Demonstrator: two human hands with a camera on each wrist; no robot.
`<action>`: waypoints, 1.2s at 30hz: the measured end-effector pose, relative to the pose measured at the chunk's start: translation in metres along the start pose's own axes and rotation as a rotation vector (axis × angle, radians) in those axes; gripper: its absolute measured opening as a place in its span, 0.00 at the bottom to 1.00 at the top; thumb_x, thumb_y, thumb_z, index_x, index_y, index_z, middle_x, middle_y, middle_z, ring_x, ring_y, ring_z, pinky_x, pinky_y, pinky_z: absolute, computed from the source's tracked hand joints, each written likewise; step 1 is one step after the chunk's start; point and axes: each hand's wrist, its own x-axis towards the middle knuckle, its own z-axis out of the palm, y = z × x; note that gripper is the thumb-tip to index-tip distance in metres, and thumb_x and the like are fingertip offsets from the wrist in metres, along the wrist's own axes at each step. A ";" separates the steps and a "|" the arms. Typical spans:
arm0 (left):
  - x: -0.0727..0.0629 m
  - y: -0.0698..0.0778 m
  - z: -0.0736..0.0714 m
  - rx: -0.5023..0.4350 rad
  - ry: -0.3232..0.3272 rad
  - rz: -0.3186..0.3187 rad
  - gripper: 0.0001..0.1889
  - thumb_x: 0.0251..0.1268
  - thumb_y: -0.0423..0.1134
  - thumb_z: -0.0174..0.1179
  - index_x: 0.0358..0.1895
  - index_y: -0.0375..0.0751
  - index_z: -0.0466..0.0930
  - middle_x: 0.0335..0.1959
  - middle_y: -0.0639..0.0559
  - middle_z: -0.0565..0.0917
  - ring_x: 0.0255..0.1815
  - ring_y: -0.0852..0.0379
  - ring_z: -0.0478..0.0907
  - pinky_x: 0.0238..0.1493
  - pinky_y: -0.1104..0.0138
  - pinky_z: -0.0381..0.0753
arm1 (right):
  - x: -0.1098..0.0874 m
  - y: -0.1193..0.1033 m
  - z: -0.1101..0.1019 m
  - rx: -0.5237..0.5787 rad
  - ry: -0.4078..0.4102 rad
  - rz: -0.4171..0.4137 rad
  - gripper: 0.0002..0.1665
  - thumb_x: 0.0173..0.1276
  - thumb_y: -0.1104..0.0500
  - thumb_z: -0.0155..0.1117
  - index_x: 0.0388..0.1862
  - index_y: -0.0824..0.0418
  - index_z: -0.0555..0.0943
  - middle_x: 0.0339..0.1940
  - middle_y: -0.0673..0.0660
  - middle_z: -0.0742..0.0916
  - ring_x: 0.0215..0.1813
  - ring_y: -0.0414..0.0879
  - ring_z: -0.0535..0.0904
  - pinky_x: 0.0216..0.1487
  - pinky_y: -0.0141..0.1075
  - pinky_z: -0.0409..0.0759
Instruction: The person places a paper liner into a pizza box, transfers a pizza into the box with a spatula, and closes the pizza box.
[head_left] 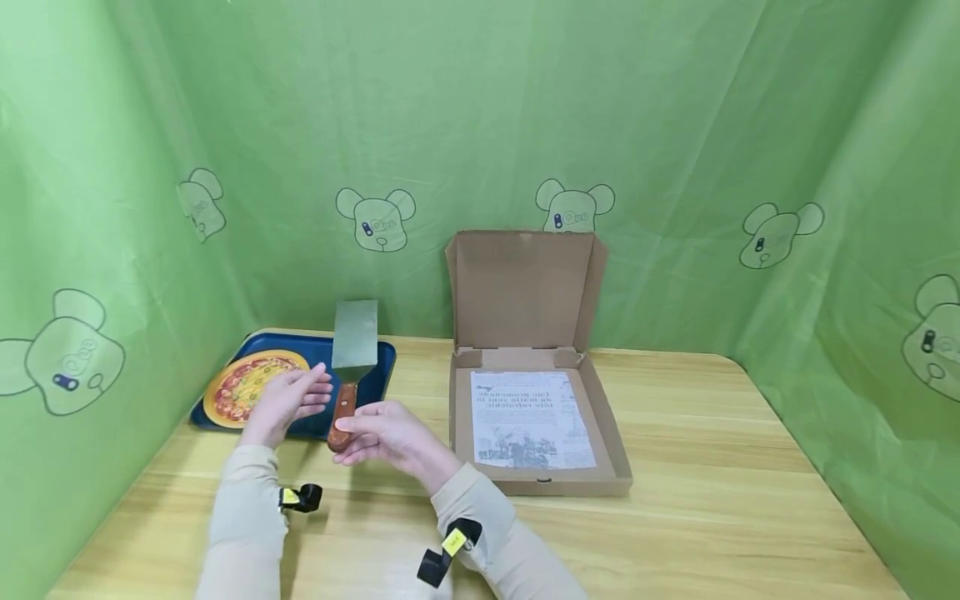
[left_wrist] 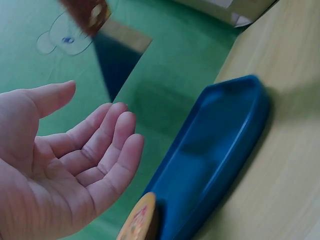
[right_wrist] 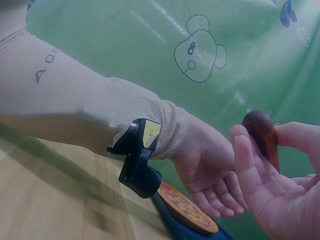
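My right hand (head_left: 393, 437) holds a spatula by its brown wooden handle (head_left: 344, 412), thumb on one side and fingers on the other. The spatula's broad metal blade (head_left: 356, 333) points away from me, raised over a blue tray (head_left: 384, 371). A round pizza (head_left: 251, 383) with a yellow crust lies on the tray's left part. My left hand (head_left: 288, 402) hovers over the tray beside the handle, partly covering the pizza in the head view. In the left wrist view, its fingers (left_wrist: 107, 145) are loosely bent, palm up and holding nothing.
To the right of the tray stands a cardboard pizza box (head_left: 617, 454), its lid (head_left: 521, 292) raised. A printed paper sheet (head_left: 528, 421) lines its base. Green cloth (head_left: 465, 125) hangs around the left, back and right of the wooden table (head_left: 690, 417).
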 end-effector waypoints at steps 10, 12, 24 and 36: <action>0.004 -0.003 0.010 -0.108 -0.058 -0.013 0.20 0.73 0.45 0.54 0.54 0.28 0.72 0.30 0.60 0.83 0.35 0.65 0.82 0.44 0.74 0.85 | -0.001 -0.002 -0.009 -0.046 -0.073 0.025 0.03 0.68 0.65 0.60 0.33 0.60 0.79 0.28 0.59 0.90 0.25 0.45 0.86 0.30 0.32 0.87; 0.005 -0.004 0.011 -0.156 -0.054 -0.018 0.16 0.73 0.43 0.55 0.51 0.31 0.74 0.30 0.60 0.84 0.34 0.65 0.82 0.44 0.74 0.85 | -0.002 -0.002 -0.010 -0.065 -0.085 0.029 0.04 0.68 0.66 0.59 0.32 0.60 0.78 0.27 0.58 0.89 0.25 0.45 0.85 0.30 0.32 0.87; 0.006 -0.001 0.020 -0.417 0.015 -0.073 0.10 0.71 0.34 0.56 0.29 0.48 0.80 0.24 0.59 0.83 0.29 0.65 0.81 0.39 0.74 0.84 | 0.002 0.004 -0.015 -0.127 -0.016 0.028 0.10 0.60 0.71 0.60 0.40 0.64 0.73 0.33 0.61 0.87 0.32 0.46 0.85 0.42 0.44 0.88; 0.005 0.002 0.022 -0.455 0.007 -0.050 0.11 0.71 0.33 0.55 0.29 0.47 0.81 0.25 0.58 0.83 0.29 0.64 0.81 0.40 0.74 0.83 | 0.003 -0.002 -0.024 -0.468 0.188 -0.069 0.21 0.56 0.66 0.71 0.47 0.68 0.75 0.29 0.53 0.83 0.25 0.41 0.75 0.25 0.28 0.76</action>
